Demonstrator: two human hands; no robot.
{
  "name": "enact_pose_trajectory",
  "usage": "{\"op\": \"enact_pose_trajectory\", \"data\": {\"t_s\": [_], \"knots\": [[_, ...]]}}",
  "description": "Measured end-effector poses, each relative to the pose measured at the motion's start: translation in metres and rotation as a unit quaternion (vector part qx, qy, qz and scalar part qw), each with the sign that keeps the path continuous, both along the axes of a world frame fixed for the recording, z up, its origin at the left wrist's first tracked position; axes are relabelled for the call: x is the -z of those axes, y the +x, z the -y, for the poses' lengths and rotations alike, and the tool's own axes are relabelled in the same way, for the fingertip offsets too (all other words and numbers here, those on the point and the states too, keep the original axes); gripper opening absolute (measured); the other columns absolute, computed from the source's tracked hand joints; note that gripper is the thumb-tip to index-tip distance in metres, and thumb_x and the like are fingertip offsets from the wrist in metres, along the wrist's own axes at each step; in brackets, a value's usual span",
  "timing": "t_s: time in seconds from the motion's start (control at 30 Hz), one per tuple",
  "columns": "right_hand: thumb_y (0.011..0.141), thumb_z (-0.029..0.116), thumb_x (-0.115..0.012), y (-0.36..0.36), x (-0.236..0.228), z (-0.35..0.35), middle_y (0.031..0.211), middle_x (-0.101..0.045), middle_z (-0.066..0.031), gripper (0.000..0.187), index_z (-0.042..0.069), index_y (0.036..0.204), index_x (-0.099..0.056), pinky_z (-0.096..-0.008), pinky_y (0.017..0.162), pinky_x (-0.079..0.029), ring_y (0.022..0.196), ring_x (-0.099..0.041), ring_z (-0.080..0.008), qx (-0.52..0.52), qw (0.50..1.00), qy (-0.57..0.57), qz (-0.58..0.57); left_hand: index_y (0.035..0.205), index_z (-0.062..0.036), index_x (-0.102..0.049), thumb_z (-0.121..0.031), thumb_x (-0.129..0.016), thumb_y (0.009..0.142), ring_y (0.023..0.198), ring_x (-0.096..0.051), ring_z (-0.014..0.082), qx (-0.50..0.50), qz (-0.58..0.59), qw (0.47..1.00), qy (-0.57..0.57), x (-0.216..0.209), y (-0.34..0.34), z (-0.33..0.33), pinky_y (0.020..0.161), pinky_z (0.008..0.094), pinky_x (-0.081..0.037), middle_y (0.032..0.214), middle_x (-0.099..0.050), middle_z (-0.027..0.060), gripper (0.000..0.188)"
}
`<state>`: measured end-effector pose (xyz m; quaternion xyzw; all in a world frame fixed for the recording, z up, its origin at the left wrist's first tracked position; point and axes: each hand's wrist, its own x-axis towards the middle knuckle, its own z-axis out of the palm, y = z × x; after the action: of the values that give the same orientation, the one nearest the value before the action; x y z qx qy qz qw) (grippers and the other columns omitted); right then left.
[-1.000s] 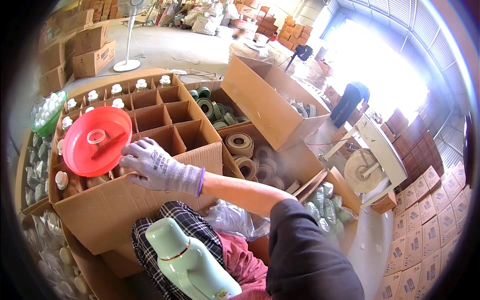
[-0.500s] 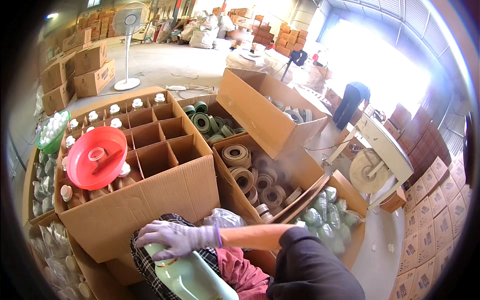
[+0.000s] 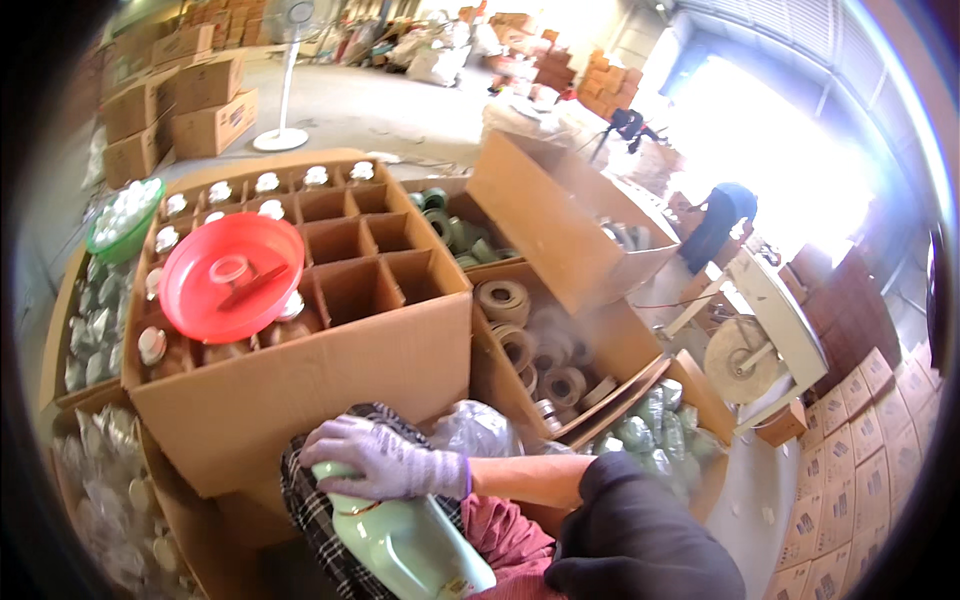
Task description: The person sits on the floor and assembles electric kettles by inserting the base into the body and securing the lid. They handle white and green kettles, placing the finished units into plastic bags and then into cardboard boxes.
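My right hand [image 3: 385, 458], in a grey knitted glove with a purple cuff, is closed around the neck end of a pale green bottle [image 3: 410, 545] with a moulded handle. The bottle lies tilted over my lap, on dark checked cloth [image 3: 305, 490] and red cloth [image 3: 508, 535]. Its mouth is hidden under my fingers. My left hand is out of sight. Beyond my hand stands a large divided carton [image 3: 310, 385] holding several white-capped bottles [image 3: 152, 345]. A round red plastic dish [image 3: 200, 300] with a raised centre ring rests on top of them.
Right of the carton are boxes of tape rolls [image 3: 502, 300] and green plastic-wrapped bottles [image 3: 637, 433]. A green basket [image 3: 125, 240] of white caps stands left. Farther off are a white fan [image 3: 288, 95], a bending person [image 3: 722, 225], a machine with a roll [image 3: 740, 350] and stacked cartons [image 3: 850, 470].
The view has shifted, so most of the scene sits farther right. My right hand keeps its hold on the bottle's neck end. The person in the background has bent lower.
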<state>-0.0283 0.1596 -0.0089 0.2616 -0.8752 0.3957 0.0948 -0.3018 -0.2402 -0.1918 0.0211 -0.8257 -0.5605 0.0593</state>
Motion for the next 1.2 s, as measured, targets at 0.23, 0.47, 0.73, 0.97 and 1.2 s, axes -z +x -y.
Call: {"op": "enact_pose_trajectory", "data": {"t_s": [0.23,0.47,0.73,0.97,1.2], "knots": [[0.084,0.021,-0.071,-0.003,-0.017,-0.006,0.113,-0.065,-0.0144,0.032,0.008,0.113,-0.066,-0.0446,0.097,-0.047,0.110,-0.059,-0.0333,-0.010,0.995,0.072,0.068,0.123,-0.0035,-0.060,-0.018,-0.044,0.102,0.099,-0.063,0.0183,-0.250,-0.064,0.924,0.283,-0.037,0.159,0.216,0.090,0.0330,-0.053,0.115,-0.064,0.0091,0.030],[0.085,0.022,-0.073,-0.042,-0.062,0.064,0.109,-0.064,-0.0170,0.038,-0.001,0.114,-0.063,-0.0364,0.082,-0.053,0.095,-0.066,-0.0285,-0.062,0.991,-0.092,0.068,0.121,-0.0001,-0.060,-0.019,-0.049,0.099,0.095,-0.067,0.0210,0.162,-0.010,0.873,0.459,-0.208,0.186,0.038,0.087,0.0340,-0.055,0.105,-0.069,0.0110,0.031],[0.100,0.036,-0.053,-0.077,-0.062,0.029,0.085,-0.066,-0.0088,0.037,0.001,0.099,-0.063,-0.0282,0.067,-0.056,0.071,-0.064,-0.0163,-0.184,0.684,-0.564,0.424,0.129,0.0008,-0.053,-0.041,-0.044,0.102,0.114,-0.060,0.0221,0.356,-0.066,0.799,0.480,-0.267,0.157,-0.166,0.103,0.0393,-0.047,0.119,-0.064,0.0151,0.050],[0.100,0.030,-0.052,-0.106,-0.051,-0.105,0.114,-0.065,-0.0163,0.035,-0.002,0.107,-0.066,-0.0353,0.081,-0.056,0.090,-0.066,-0.0235,-0.253,0.501,-0.759,0.331,0.150,-0.0018,-0.033,-0.060,-0.068,0.082,0.142,-0.034,0.0280,0.459,-0.177,0.864,0.110,-0.214,0.189,-0.182,0.117,0.0412,-0.027,0.150,-0.040,0.0152,0.096],[0.076,0.062,-0.072,-0.069,-0.028,-0.075,0.144,-0.043,-0.0191,0.102,0.005,0.150,-0.029,-0.0442,0.112,-0.033,0.131,-0.045,-0.0336,-0.123,0.911,-0.381,0.096,0.121,0.0012,-0.061,-0.018,-0.069,0.089,0.095,-0.063,0.0209,0.282,-0.041,0.933,0.221,-0.196,0.194,-0.277,0.088,0.0305,-0.049,0.106,-0.067,0.0110,0.038]]}}
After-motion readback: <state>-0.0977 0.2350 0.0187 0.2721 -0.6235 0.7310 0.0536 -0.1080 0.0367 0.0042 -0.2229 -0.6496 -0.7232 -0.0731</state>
